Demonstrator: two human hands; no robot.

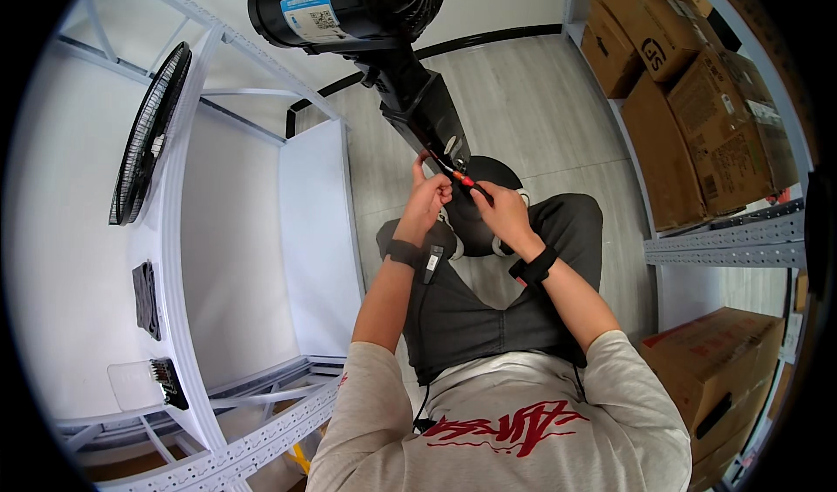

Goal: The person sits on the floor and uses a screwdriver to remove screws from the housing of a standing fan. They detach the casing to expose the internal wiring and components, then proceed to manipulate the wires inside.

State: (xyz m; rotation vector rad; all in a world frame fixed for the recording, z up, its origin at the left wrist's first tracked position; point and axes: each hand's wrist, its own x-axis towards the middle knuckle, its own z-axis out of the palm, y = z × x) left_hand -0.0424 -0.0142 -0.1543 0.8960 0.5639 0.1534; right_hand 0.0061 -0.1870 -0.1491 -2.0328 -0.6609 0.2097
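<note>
In front of my seated legs stands a black fan without its grille, its motor housing [349, 21] at the top of a black column [427, 117]. The round black base [475, 235] is on the floor between my feet. My right hand [507, 222] is closed around the dark handle of a screwdriver [466, 181] with red and orange parts. Its shaft points at the lower column, by a small shiny fitting; the tip's contact is unclear. Beside the shaft, my left hand [425, 204] has curled fingers and one digit raised against the column. What those fingers grip is hidden.
On the white shelf at left are a round black fan grille [153, 139], a folded dark cloth [146, 300] and a screwdriver bit case [170, 383] with a clear lid. Cardboard boxes [724, 126] fill the right rack. A small black labelled piece [432, 263] lies on my left thigh.
</note>
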